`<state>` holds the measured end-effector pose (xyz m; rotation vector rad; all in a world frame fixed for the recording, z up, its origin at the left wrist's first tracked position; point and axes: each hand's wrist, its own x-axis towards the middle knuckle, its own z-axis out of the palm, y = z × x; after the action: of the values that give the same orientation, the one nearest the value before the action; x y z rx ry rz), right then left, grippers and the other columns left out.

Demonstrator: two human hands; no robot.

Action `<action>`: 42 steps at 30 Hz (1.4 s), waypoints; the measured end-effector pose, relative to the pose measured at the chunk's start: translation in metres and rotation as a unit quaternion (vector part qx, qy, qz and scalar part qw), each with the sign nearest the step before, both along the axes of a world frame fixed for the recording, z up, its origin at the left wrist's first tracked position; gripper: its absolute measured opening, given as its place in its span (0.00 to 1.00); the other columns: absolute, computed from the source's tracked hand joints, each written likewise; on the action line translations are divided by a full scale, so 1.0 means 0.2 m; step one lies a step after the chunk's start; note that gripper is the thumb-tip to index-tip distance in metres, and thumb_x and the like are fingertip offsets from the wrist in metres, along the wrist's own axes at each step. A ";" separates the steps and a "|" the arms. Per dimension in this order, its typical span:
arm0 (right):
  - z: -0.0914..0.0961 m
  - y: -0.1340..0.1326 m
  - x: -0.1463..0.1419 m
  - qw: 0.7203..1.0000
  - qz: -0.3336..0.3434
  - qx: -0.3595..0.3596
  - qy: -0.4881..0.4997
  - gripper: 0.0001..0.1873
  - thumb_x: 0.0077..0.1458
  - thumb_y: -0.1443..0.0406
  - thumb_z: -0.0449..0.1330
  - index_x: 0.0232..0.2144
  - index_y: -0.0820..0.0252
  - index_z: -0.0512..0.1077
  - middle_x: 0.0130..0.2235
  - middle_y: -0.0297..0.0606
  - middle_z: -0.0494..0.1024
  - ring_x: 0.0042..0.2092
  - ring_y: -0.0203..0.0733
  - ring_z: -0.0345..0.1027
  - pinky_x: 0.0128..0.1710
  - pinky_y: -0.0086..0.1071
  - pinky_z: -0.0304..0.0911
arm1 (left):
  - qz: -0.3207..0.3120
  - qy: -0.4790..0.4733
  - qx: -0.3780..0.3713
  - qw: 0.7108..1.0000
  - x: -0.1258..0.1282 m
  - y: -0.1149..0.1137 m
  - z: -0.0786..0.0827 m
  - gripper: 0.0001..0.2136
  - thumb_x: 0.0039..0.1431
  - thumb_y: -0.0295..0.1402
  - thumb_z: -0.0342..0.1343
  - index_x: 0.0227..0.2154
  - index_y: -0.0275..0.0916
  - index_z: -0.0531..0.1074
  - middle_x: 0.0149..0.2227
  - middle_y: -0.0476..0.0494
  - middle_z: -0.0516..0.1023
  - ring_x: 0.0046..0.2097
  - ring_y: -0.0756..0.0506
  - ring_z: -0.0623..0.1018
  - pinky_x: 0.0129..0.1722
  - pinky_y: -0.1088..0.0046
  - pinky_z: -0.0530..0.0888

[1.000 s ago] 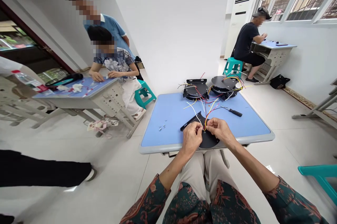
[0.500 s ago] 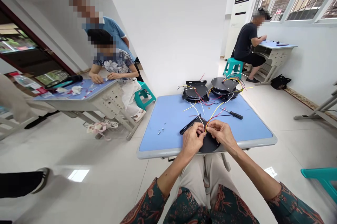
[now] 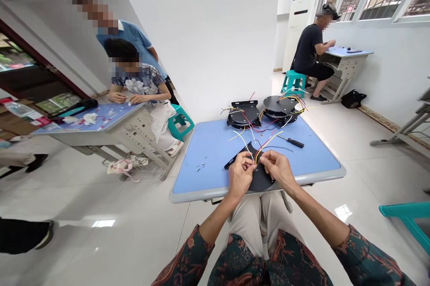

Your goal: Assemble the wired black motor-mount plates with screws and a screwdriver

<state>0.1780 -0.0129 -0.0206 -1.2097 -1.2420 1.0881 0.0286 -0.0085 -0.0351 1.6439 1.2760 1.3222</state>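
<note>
A round black plate [image 3: 262, 182] with a slotted bracket lies at the near edge of the blue desk [image 3: 198, 143]. White, red, yellow and black wires [image 3: 258, 154] rise from it and fan out away from me. My left hand [image 3: 240, 173] is closed, its thumb and forefinger pinching the wires close to the plate. On the other side my right hand [image 3: 278, 168] is also closed in a pinch at the same wires; which strand sits between its fingertips is partly hidden. Both hands cover parts of the plate.
Two similar black round assemblies [image 3: 244, 116] with loose wires stand at the desk's back. A black-handled screwdriver [image 3: 295, 143] lies at right, several small screws [image 3: 200, 166] at left. Co-workers sit at a left desk [image 3: 110, 118] and a far right desk [image 3: 349, 55]; another person stands behind the left one.
The whole view has shifted a little to the left. My fingertips have moved slightly apart around the wires, which remain between my hands. The plate stays at the desk edge.
</note>
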 end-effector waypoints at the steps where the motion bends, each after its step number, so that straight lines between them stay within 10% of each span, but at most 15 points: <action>1: 0.00 0.00 0.01 1.000 0.001 -0.001 0.014 0.19 0.48 0.48 0.64 0.28 0.59 0.71 0.16 0.24 0.66 0.14 0.29 0.53 0.13 0.25 0.48 | -0.003 0.006 0.002 1.000 0.00 0.01 0.00 0.15 0.52 0.23 0.62 0.43 0.39 0.72 0.26 0.56 0.77 0.26 0.53 0.71 0.33 0.77 0.70; 9: -0.08 -0.05 0.25 0.994 -0.093 0.038 0.037 0.18 0.50 0.51 0.65 0.32 0.60 0.75 0.24 0.32 0.75 0.22 0.34 0.66 0.20 0.28 0.65 | 0.010 0.064 0.132 0.989 -0.05 0.00 -0.04 0.09 0.60 0.29 0.60 0.44 0.38 0.72 0.40 0.44 0.81 0.33 0.50 0.78 0.36 0.72 0.76; 15: -0.13 -0.07 0.27 0.994 -0.023 0.002 -0.104 0.20 0.56 0.61 0.58 0.48 0.61 0.80 0.28 0.35 0.80 0.26 0.38 0.73 0.27 0.30 0.70 | -0.035 0.268 0.370 0.889 -0.16 -0.20 -0.09 0.12 0.66 0.34 0.59 0.51 0.40 0.74 0.49 0.37 0.81 0.52 0.40 0.79 0.53 0.59 0.75; 42: -0.09 -0.10 0.22 0.963 -0.043 0.003 -0.266 0.18 0.60 0.68 0.59 0.51 0.57 0.80 0.34 0.38 0.86 0.35 0.41 0.79 0.44 0.31 0.68 | -0.057 0.279 0.315 0.905 -0.12 -0.17 -0.17 0.18 0.69 0.31 0.55 0.59 0.41 0.72 0.57 0.36 0.79 0.62 0.39 0.75 0.64 0.50 0.71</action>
<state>0.2211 -0.0335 -0.0388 -1.5983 -1.5715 0.7106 0.0044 -0.0432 -0.0684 2.6586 1.0705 1.3164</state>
